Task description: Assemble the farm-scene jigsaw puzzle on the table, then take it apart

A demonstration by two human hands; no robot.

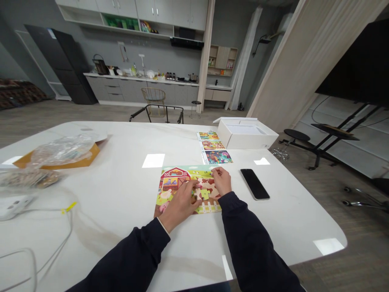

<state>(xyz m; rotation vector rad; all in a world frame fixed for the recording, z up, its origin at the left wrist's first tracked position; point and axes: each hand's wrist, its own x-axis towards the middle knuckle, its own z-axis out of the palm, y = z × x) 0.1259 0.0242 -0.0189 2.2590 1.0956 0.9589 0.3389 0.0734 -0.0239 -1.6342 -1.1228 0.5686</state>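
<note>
A farm jigsaw puzzle [174, 184] with a red barn, a cow and a white fence lies flat on the table in front of me. My left hand [184, 200] rests over its middle, fingers stretched out and thumb apart from them, touching the picture. Just right of that thumb is a yellow-green puzzle piece [206, 194]. At the puzzle's upper right, my right hand [221, 180] has its fingers curled together in a pinch on or just above the surface. Whatever they grip is too small to name. Both hands cover parts of the picture.
Picture cards [212, 145] and an open white box [247, 134] lie beyond the puzzle. A phone [254, 184] is to the right. Leftward are plastic packaging [65, 151], a bag of loose pieces [30, 178], a white power strip [13, 206] and its cable [71, 221].
</note>
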